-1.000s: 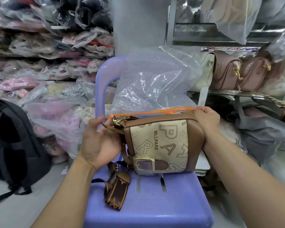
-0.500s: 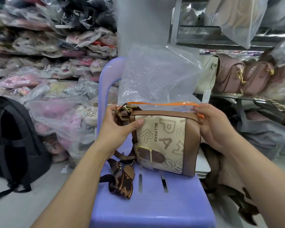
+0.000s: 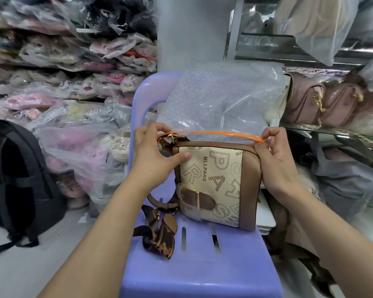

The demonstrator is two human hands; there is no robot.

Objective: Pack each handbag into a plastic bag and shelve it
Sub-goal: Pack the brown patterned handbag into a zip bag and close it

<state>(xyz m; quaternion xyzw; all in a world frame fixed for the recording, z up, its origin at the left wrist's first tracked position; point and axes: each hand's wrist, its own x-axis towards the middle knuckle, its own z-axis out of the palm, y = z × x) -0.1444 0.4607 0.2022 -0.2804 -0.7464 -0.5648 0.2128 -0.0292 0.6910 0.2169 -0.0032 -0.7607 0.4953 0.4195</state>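
One cream-and-brown handbag (image 3: 215,181) is standing upright on the seat of one purple chair (image 3: 202,265), its strap (image 3: 159,233) trailing beside it. One clear plastic bag (image 3: 220,100) is rising behind. The left hand (image 3: 155,158) and right hand (image 3: 276,160) are each pinching an end of its orange rim (image 3: 209,134). Bagging seems to be just beginning; next, the mouth needs drawing down over the handbag.

Only the two arms of the person are visible. The left forearm (image 3: 99,233) and the right forearm (image 3: 332,233) are bare along all the length that shows. The left hand (image 3: 153,155) and the right hand (image 3: 276,160) are bare as well. The left thumbnail (image 3: 186,155) is cut short and plain.
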